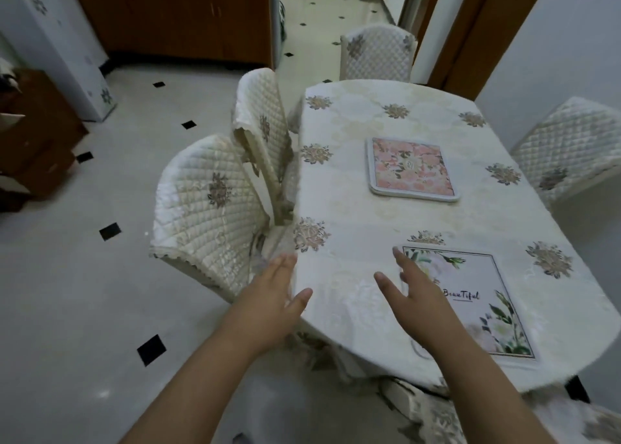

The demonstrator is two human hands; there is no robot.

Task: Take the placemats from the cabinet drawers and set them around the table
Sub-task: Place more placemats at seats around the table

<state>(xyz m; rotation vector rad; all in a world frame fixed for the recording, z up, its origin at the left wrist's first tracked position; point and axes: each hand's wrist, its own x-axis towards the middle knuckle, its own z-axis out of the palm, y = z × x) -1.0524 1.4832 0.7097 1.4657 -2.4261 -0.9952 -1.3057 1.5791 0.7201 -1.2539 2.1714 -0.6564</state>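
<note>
Right hand (pixel 416 299): fingers spread, empty, over left edge of white rectangular placemat with green-leaf print (pixel 487 309); contact unclear. Mat flat at near end of cream-clothed oval desk (pixel 353 201). Left hand (pixel 268 305): spread, empty, at desk's near-left edge. Pink floral square placemat (pixel 411 169) mid-desk. Step, likely: near mat set. Next: fetch more mats for places by quilted white chairs (pixel 208 201).

Both arms enter from the lower edge, bare to the wrist. The left forearm (pixel 188 386) angles up and to the right; the right forearm (pixel 484 393) angles up and to the left. The left hand (pixel 268 305) is back-up, fingers straight and close together, thumb spread toward the other hand. The right hand (pixel 420 305) is back-up, fingers straight and slightly fanned, thumb spread inward. Neither hand holds anything. The hands are apart, at about the same height in the view.
</note>
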